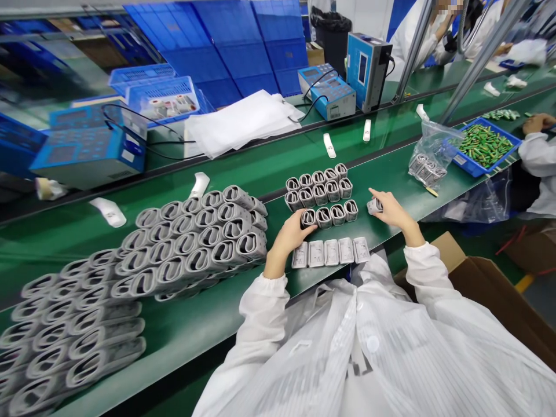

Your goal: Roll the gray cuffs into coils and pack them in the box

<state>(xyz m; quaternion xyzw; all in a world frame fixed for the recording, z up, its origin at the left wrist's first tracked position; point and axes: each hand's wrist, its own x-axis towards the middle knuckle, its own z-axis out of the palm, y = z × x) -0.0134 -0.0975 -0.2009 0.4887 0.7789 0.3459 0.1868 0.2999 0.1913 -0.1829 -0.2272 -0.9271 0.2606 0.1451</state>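
My left hand (pixel 290 238) curls round the left end of a short row of rolled grey fabric cuffs (pixel 337 215), its thumb along the front of the end roll. In my right hand (pixel 393 211), held apart to the right of that row, is a single rolled cuff (pixel 374 206), gripped between thumb and fingers. Behind the short row stand stacked rolled cuffs (pixel 319 193) with their spiral ends toward me. Nearer my body, several cuffs (pixel 331 252) lie side by side with printed faces up.
Large stacks of rolled cuffs (pixel 186 249) fill the left bench. Blue-and-grey devices (pixel 328 92) with cables and white sheets (pixel 243 124) stand behind. To the right are a bagged bundle of cuffs (pixel 428 165), a blue tray (pixel 475 168) of green parts, and another person's sleeve (pixel 538 159).
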